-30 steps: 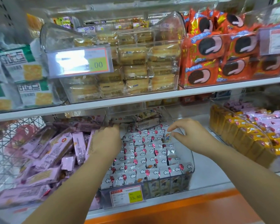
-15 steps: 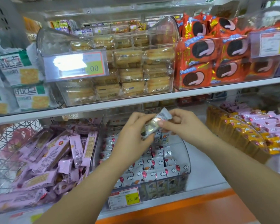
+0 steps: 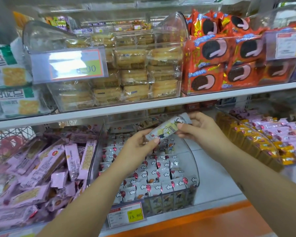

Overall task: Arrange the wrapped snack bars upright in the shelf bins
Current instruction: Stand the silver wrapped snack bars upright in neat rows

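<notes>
A white wrapped snack bar [image 3: 167, 130] with cartoon print is held tilted above the clear middle bin [image 3: 194, 166] on the lower shelf. My left hand [image 3: 138, 145] pinches its lower left end and my right hand [image 3: 199, 127] pinches its upper right end. Below them, several white bars with red balloon print [image 3: 154, 177] stand upright in rows inside the bin. A few more bars [image 3: 126, 129] lie flat at the bin's back.
Pink wrapped bars [image 3: 46, 168] lie jumbled in the left bin beside a wire basket [image 3: 5, 151]. Yellow and pink packs [image 3: 263, 141] fill the right bin. The upper shelf edge [image 3: 109, 110] hangs just above my hands. A price tag [image 3: 126, 215] fronts the middle bin.
Both hands rose out of the bin with one white bar between them. In the last half second the bar was turned, showing its printed face, and spread further lengthwise between the hands.
</notes>
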Demonstrator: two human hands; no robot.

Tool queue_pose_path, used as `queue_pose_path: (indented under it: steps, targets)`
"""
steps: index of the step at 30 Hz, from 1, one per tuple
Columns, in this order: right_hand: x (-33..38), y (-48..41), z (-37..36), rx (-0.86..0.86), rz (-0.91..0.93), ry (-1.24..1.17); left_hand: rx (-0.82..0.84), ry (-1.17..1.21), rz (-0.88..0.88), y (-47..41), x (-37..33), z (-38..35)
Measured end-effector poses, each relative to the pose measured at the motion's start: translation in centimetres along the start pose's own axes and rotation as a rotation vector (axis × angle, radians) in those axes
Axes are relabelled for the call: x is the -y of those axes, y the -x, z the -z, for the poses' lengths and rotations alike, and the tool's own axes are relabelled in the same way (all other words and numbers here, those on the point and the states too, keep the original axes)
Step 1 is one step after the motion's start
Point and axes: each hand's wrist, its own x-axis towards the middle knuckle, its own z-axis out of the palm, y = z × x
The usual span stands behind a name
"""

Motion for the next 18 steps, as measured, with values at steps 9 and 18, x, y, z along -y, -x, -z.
queue_pose_path:
  steps: [9, 18]
  targets:
    - [-1.3, -0.1, 2.7, -0.094, -0.009, 0.262, -0.291, -0.018, -0.063, -0.5, -1.2, 1.0]
    - [-2.7, 0.0, 3.1, -0.018, -0.093, 0.329, -0.068, -0.635, -0.214, -3.4, -2.1, -2.0]
